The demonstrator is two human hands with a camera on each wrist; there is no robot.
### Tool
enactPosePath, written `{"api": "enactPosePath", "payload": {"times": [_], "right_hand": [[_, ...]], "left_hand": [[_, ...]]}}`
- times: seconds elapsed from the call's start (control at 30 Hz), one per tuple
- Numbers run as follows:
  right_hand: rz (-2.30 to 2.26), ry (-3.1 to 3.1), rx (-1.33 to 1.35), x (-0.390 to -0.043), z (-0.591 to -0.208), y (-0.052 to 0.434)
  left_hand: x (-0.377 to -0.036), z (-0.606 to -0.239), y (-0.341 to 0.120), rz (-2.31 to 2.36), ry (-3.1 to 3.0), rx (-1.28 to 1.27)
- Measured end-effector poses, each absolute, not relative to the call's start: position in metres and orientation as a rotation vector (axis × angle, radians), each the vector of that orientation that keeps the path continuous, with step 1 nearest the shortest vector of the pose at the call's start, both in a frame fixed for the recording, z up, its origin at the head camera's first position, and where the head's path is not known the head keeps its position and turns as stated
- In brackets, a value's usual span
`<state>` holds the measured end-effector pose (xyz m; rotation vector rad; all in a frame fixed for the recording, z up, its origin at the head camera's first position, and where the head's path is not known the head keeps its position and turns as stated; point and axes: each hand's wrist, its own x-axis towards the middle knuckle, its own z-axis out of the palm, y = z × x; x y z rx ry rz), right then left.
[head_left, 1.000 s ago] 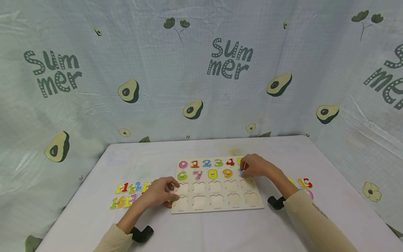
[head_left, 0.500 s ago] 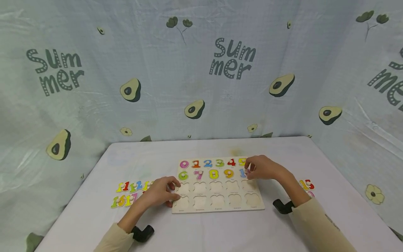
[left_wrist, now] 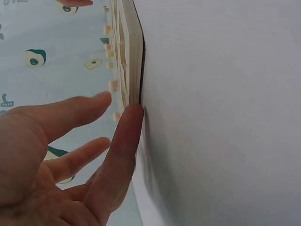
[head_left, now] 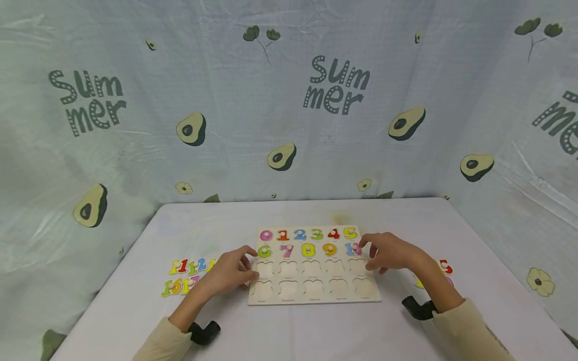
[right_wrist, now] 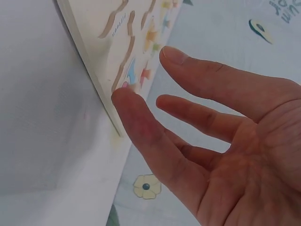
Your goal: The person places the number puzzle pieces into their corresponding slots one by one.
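Observation:
A wooden number puzzle board (head_left: 316,302) lies on the white table, with knobbed pieces 0 to 10 seated in its two upper rows. The recesses of the two lower rows are bare. My left hand (head_left: 232,271) is at the board's left side, and in the left wrist view a fingertip touches the board's edge (left_wrist: 135,61). Over the right edge is my right hand (head_left: 392,253), thumb and fingers spread and holding nothing. Its fingertips are close to the blue and pink 10 piece (head_left: 353,249), which sits in its recess.
Loose number pieces, among them an 11 (head_left: 178,266) and a 16 (head_left: 171,287), lie left of the board, partly behind my left hand. More pieces (head_left: 445,266) lie on the right, partly hidden by my right forearm. A printed curtain (head_left: 235,165) hangs behind the table (head_left: 289,331).
My right hand has let go of the 10 piece and drawn back to the right, its fingers spreading. The left hand has stayed at the board's left side.

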<state>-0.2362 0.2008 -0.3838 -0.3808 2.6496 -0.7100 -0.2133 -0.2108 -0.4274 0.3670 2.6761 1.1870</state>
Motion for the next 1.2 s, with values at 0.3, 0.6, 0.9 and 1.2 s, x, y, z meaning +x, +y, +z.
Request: {"api": "enactPosePath", "payload": {"times": [0.3,0.6,0.9,1.2], "right_hand": [[-0.765,2.622,-0.331,-0.236,-0.390,0.207],[-0.750,2.592,-0.295,-0.238,-0.405,0.209],[-0.734,2.578,-0.300,-0.235,-0.409,0.207],[-0.724,2.606,-0.297,-0.234,-0.410,0.206]], "left_hand": [[-0.220,-0.404,-0.244,1.309,2.781,0.346],[-0.225,-0.394,-0.282,1.238,2.901,0.346],[-0.227,-0.390,-0.317,1.113,3.006,0.268],[-0.229,-0.399,-0.343,0.934,3.103,0.156]]}}
